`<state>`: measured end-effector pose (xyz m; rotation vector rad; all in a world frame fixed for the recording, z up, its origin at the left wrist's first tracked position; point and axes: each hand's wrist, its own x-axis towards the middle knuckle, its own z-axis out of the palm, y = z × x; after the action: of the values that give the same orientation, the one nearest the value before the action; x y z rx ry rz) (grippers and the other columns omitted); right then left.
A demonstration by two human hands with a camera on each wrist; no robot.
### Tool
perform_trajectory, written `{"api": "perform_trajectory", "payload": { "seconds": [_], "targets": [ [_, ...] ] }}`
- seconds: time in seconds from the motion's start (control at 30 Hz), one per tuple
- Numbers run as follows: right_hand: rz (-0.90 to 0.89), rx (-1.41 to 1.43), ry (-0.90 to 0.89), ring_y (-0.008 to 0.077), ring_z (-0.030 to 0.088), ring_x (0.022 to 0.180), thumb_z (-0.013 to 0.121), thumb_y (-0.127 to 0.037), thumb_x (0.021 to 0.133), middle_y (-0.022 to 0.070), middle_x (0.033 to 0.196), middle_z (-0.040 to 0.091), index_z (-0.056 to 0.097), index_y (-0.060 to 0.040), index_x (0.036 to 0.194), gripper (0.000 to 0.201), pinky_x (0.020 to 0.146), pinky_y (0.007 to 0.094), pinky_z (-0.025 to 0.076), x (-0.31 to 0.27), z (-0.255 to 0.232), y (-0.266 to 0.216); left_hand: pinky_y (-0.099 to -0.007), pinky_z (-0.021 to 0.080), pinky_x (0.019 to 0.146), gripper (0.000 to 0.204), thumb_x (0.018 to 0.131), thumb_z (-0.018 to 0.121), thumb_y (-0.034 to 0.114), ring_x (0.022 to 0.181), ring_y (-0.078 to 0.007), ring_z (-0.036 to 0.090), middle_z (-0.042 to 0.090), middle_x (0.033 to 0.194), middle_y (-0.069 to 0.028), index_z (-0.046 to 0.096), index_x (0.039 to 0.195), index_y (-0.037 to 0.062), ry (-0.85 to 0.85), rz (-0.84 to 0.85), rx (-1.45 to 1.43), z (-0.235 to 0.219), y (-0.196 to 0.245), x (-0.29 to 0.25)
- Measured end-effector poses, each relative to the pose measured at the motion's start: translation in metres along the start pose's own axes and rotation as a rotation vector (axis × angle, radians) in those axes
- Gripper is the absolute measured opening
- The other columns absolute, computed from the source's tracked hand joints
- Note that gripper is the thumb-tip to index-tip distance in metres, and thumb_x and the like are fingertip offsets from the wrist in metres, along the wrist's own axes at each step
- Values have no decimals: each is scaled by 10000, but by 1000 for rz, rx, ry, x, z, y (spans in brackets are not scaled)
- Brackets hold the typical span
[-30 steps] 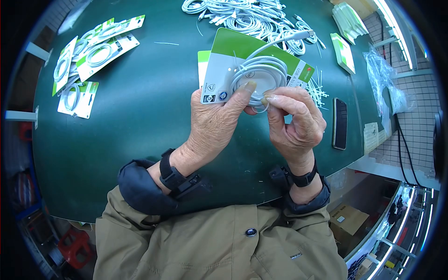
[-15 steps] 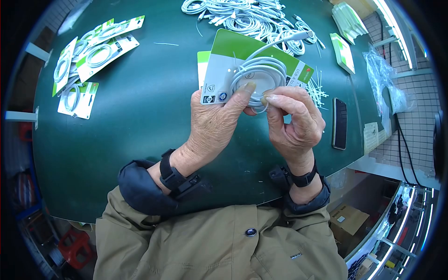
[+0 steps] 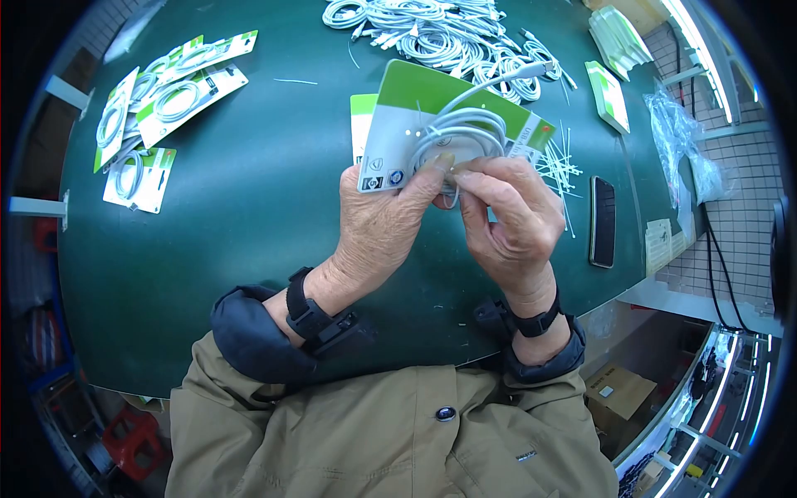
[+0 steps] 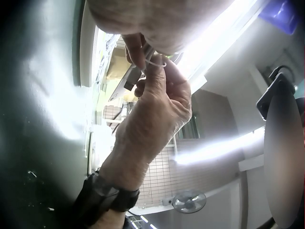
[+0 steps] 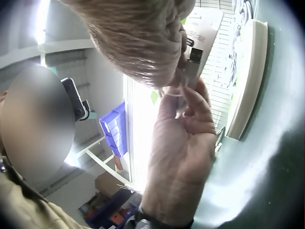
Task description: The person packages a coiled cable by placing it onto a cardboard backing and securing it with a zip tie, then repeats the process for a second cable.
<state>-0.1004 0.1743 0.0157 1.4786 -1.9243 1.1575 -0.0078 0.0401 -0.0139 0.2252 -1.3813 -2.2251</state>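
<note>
Over the table my left hand [image 3: 378,220] grips a green-and-white packaging card [image 3: 407,87], its thumb pressing a coiled white USB cable [image 3: 477,116] against the front. One cable end sticks out past the card's upper right. My right hand [image 3: 515,220] meets the left thumb at the coil's lower edge, finger and thumb pinched together. Between the hands, the left wrist view shows a thin white cable tie [image 4: 155,63] bent in a loop. Fingers hide part of the coil's bottom.
Carded cables [image 3: 176,100] lie at the left. A heap of loose white cables [image 3: 432,33] is at the back. Loose cable ties [image 3: 562,166], a phone [image 3: 603,222] and stacked cards [image 3: 608,98] lie to the right. Another card [image 3: 360,120] sits behind the held one.
My right hand has shifted left and slightly down along the coil, closer to the left thumb. The card has dropped slightly and tilted, and the coil has turned with it.
</note>
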Motion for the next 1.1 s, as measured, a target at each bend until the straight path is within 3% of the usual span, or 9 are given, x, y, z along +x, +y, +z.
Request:
{"api": "perform_trajectory", "payload": {
  "seconds": [0.13,0.4,0.6,0.8,0.9,1.0,1.1],
  "targets": [
    [162,28,-98,257,707,677,782,70,776,74,859,710,719,-53,957,228,593,344,557,1,-3,-6,-259,589,676,183,1021,722,89,792,-114,707,757,978,-66,714,1160,-29,5,-19,53,-2,-5,-1],
    [-11,-100,-121,276,714,670,782,44,778,63,910,721,700,-75,1019,280,572,367,568,-3,-1,-1,-248,570,660,160,1013,731,101,764,-90,693,753,941,-41,726,1127,-12,21,-46,65,-4,-6,3],
    [-36,-91,-89,261,704,699,790,42,761,59,899,709,717,-64,971,246,581,355,552,-1,-1,-2,-256,581,664,179,1012,731,105,763,-95,693,754,955,-49,730,1147,-14,16,-32,9,-3,-5,2],
    [45,-101,-158,248,699,704,802,29,771,56,885,704,735,-62,914,182,600,350,546,6,-8,-10,-270,584,675,179,1026,710,88,791,-111,701,756,987,-58,719,1169,-19,-35,1,65,-8,-7,1],
    [196,85,-151,253,699,698,811,18,791,60,857,700,745,-58,947,185,610,347,553,-2,-4,2,-273,585,672,176,1030,700,77,799,-114,703,756,1004,-59,711,1179,-16,-49,-28,107,-11,-10,4],
    [261,191,-152,177,683,676,806,28,837,81,877,732,753,-41,987,173,605,293,539,3,-11,2,-277,591,659,184,1028,699,78,788,-115,702,755,1004,-62,705,1188,-13,-32,-10,115,-13,-9,10],
    [306,263,43,101,653,690,784,23,892,57,905,741,759,-37,1027,150,601,250,517,6,-24,11,-273,596,660,180,1026,697,75,766,-110,697,757,984,-73,709,1171,-31,-15,-24,73,-10,1,12]
  ]
}}
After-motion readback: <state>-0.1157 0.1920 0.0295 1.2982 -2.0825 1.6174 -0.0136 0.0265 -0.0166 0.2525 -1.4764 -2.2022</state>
